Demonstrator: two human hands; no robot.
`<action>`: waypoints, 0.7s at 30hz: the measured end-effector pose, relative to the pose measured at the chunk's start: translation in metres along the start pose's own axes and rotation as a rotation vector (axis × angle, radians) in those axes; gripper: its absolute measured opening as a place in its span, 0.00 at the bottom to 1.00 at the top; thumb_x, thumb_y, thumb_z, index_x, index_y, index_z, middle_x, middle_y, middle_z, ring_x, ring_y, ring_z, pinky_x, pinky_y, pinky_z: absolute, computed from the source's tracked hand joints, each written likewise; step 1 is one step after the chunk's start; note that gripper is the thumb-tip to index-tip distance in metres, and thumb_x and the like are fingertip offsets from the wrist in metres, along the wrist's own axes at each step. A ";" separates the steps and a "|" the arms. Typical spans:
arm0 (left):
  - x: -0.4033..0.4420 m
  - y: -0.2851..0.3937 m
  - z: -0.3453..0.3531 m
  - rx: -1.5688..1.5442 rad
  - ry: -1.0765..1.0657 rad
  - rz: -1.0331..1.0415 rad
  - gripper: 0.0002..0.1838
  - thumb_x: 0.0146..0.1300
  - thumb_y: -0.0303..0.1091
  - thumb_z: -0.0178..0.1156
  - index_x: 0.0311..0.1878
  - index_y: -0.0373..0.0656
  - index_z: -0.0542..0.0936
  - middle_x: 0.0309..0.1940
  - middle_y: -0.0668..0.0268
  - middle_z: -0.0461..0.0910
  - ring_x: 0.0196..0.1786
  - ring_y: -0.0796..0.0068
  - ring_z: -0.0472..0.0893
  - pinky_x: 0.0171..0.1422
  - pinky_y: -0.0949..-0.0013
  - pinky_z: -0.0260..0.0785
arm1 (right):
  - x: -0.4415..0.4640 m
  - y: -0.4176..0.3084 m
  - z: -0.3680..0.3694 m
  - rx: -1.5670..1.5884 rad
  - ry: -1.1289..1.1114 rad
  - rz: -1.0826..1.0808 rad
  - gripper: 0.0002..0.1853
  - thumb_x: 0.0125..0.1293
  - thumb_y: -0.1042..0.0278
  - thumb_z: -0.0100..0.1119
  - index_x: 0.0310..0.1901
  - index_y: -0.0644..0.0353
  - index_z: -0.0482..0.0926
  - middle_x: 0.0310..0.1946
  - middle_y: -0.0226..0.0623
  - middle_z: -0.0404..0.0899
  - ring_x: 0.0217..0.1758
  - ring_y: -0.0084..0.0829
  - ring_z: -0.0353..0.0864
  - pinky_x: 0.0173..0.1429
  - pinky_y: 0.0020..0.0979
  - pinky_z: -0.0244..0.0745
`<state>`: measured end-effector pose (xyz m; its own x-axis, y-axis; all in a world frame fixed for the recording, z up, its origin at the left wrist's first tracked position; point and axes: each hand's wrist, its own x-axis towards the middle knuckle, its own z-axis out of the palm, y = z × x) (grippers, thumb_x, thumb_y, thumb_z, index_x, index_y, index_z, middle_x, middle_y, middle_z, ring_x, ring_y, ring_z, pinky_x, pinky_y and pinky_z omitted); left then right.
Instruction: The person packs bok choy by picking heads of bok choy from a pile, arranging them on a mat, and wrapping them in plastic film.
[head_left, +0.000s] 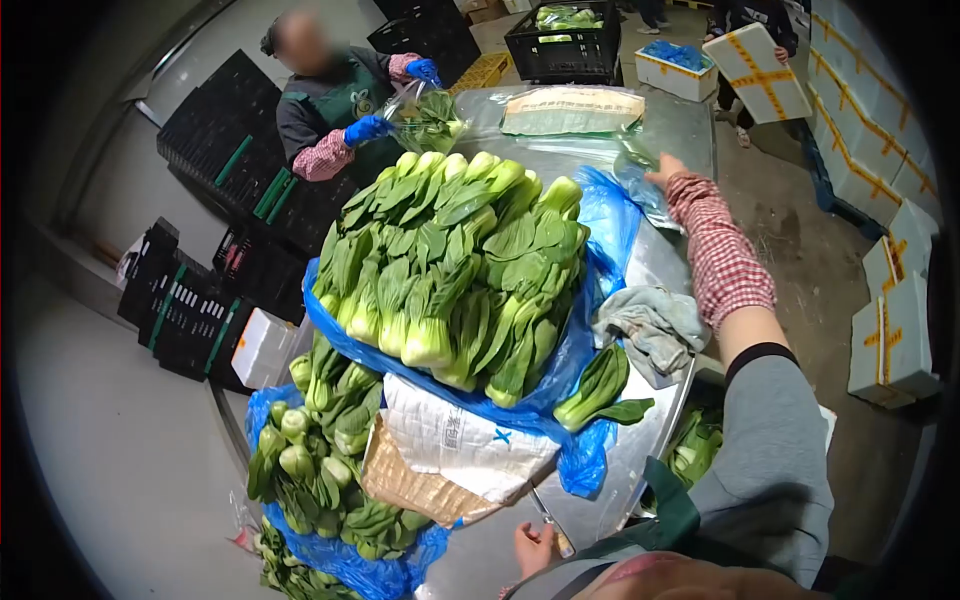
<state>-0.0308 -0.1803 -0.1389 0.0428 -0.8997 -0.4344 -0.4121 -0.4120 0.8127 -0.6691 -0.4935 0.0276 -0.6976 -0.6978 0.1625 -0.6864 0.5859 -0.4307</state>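
My right hand (668, 171) reaches across the metal table to its far right side. Its fingers are closed on a clear plastic bag (634, 165), though the fingertips are partly hidden. Low in view, my left hand (533, 550) is half curled, with thumb and finger apart. Just right of it is a knife (562, 541) with a wooden handle, lying beside the hand. Between my hands rises a large pile of bok choy (440, 260) on blue plastic sheeting (585, 455). One loose bok choy (597, 388) rests at the pile's right edge.
A grey cloth (652, 330) lies on the table's right side. More bok choy (310, 465) fills the lower left. Across the table, a co-worker in blue gloves (368, 130) holds bagged greens (430, 122). Black crates (215, 150) stand left; foam boxes (860, 140) stand right.
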 end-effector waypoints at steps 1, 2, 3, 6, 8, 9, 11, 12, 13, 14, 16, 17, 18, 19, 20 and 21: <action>0.001 -0.004 0.003 0.062 -0.009 -0.005 0.29 0.49 0.40 0.65 0.49 0.34 0.66 0.27 0.66 0.69 0.26 0.78 0.70 0.31 0.73 0.66 | -0.010 -0.009 0.006 -0.102 0.010 0.084 0.29 0.53 0.57 0.61 0.55 0.56 0.65 0.47 0.41 0.73 0.50 0.42 0.72 0.54 0.48 0.64; 0.001 -0.007 0.005 0.122 -0.017 -0.013 0.28 0.48 0.41 0.66 0.48 0.35 0.67 0.26 0.66 0.71 0.26 0.77 0.71 0.30 0.72 0.66 | -0.021 -0.022 0.009 -0.206 0.017 0.166 0.31 0.53 0.55 0.60 0.58 0.54 0.62 0.50 0.42 0.70 0.53 0.43 0.70 0.56 0.51 0.61; 0.000 -0.001 0.004 0.181 -0.026 -0.022 0.28 0.48 0.42 0.66 0.47 0.37 0.68 0.25 0.66 0.72 0.25 0.76 0.72 0.30 0.71 0.66 | -0.026 -0.028 0.011 -0.312 0.022 0.246 0.34 0.54 0.54 0.60 0.60 0.52 0.58 0.54 0.42 0.67 0.56 0.44 0.67 0.57 0.55 0.58; -0.009 0.029 0.007 0.410 -0.032 -0.050 0.25 0.46 0.45 0.66 0.43 0.40 0.70 0.24 0.64 0.75 0.27 0.70 0.75 0.32 0.67 0.68 | -0.024 -0.024 0.007 -0.309 0.032 0.184 0.35 0.54 0.54 0.59 0.61 0.50 0.55 0.58 0.42 0.61 0.58 0.43 0.65 0.57 0.61 0.54; -0.008 0.038 0.010 0.524 -0.048 -0.068 0.24 0.46 0.47 0.65 0.41 0.42 0.72 0.23 0.63 0.76 0.28 0.67 0.77 0.32 0.65 0.68 | -0.026 -0.023 0.001 -0.319 0.034 0.158 0.36 0.54 0.54 0.59 0.62 0.49 0.53 0.60 0.42 0.58 0.59 0.43 0.63 0.57 0.64 0.51; -0.003 0.032 0.011 0.593 -0.040 -0.027 0.22 0.46 0.47 0.64 0.39 0.42 0.72 0.24 0.61 0.77 0.30 0.61 0.78 0.33 0.62 0.68 | -0.030 -0.026 0.000 -0.318 0.095 0.075 0.36 0.54 0.55 0.59 0.62 0.49 0.53 0.60 0.42 0.56 0.59 0.43 0.63 0.58 0.60 0.54; -0.006 0.033 0.012 0.661 -0.035 0.029 0.18 0.48 0.47 0.61 0.34 0.43 0.72 0.24 0.57 0.77 0.31 0.53 0.77 0.34 0.57 0.68 | -0.038 -0.027 0.007 -0.226 0.197 -0.089 0.34 0.53 0.57 0.60 0.61 0.50 0.57 0.59 0.43 0.58 0.58 0.42 0.64 0.59 0.51 0.58; -0.010 0.047 0.011 0.659 -0.032 0.027 0.17 0.49 0.46 0.59 0.32 0.42 0.71 0.24 0.55 0.77 0.30 0.51 0.77 0.33 0.55 0.68 | -0.043 -0.026 0.017 -0.128 0.223 -0.174 0.33 0.53 0.58 0.61 0.60 0.51 0.59 0.58 0.44 0.61 0.58 0.42 0.65 0.59 0.46 0.61; -0.009 0.051 0.009 0.624 -0.056 0.050 0.15 0.51 0.44 0.57 0.31 0.41 0.70 0.23 0.53 0.76 0.29 0.50 0.77 0.33 0.53 0.68 | -0.047 -0.015 0.027 0.004 0.312 -0.384 0.31 0.53 0.59 0.60 0.59 0.54 0.62 0.56 0.44 0.64 0.57 0.41 0.67 0.58 0.41 0.63; -0.009 0.050 0.007 0.572 -0.074 0.059 0.14 0.52 0.43 0.56 0.31 0.41 0.70 0.24 0.51 0.76 0.30 0.49 0.76 0.33 0.51 0.67 | -0.055 -0.013 0.034 0.164 0.388 -0.587 0.28 0.54 0.60 0.60 0.57 0.56 0.66 0.54 0.44 0.67 0.56 0.39 0.68 0.57 0.36 0.65; -0.011 0.054 0.001 0.518 -0.043 0.057 0.13 0.52 0.41 0.55 0.28 0.39 0.72 0.23 0.51 0.76 0.30 0.50 0.76 0.34 0.55 0.68 | -0.135 -0.056 0.001 0.420 0.211 -0.580 0.23 0.57 0.62 0.57 0.53 0.62 0.69 0.49 0.47 0.72 0.52 0.40 0.72 0.55 0.33 0.67; -0.012 0.047 -0.001 0.501 -0.017 0.023 0.13 0.51 0.40 0.57 0.29 0.39 0.73 0.23 0.51 0.76 0.31 0.49 0.76 0.34 0.55 0.68 | -0.169 -0.070 -0.005 0.544 0.138 -0.639 0.21 0.57 0.66 0.57 0.53 0.63 0.69 0.49 0.45 0.72 0.50 0.37 0.73 0.53 0.31 0.68; -0.012 0.029 -0.004 0.466 0.020 0.075 0.12 0.50 0.39 0.58 0.30 0.39 0.73 0.22 0.53 0.76 0.30 0.51 0.77 0.34 0.56 0.68 | -0.201 -0.081 -0.010 0.678 0.086 -0.687 0.20 0.58 0.70 0.56 0.53 0.65 0.70 0.48 0.44 0.73 0.49 0.34 0.75 0.52 0.30 0.69; -0.010 0.015 -0.007 0.432 0.057 0.151 0.12 0.49 0.38 0.59 0.31 0.39 0.73 0.22 0.55 0.76 0.28 0.54 0.77 0.33 0.58 0.68 | -0.235 -0.093 -0.019 0.660 0.067 -0.754 0.18 0.58 0.73 0.56 0.51 0.65 0.71 0.47 0.42 0.74 0.47 0.32 0.75 0.49 0.28 0.69; -0.013 0.012 -0.012 0.419 0.088 0.121 0.12 0.49 0.38 0.59 0.31 0.39 0.73 0.22 0.55 0.76 0.28 0.54 0.77 0.33 0.58 0.68 | -0.272 -0.101 -0.028 0.637 0.060 -0.816 0.17 0.58 0.77 0.55 0.50 0.65 0.72 0.45 0.41 0.75 0.45 0.29 0.76 0.47 0.27 0.70; -0.016 0.011 -0.017 0.350 0.043 0.069 0.13 0.48 0.38 0.61 0.32 0.40 0.73 0.21 0.57 0.77 0.27 0.58 0.78 0.33 0.60 0.69 | -0.308 -0.106 -0.034 0.639 -0.019 -0.814 0.15 0.57 0.77 0.55 0.48 0.65 0.73 0.42 0.39 0.76 0.42 0.27 0.76 0.45 0.26 0.70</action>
<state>-0.0208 -0.1726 -0.1165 0.0392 -0.9319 -0.3605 -0.7017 -0.2825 0.6540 -0.3884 -0.3261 0.0533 -0.0637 -0.7945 0.6040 -0.7081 -0.3905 -0.5883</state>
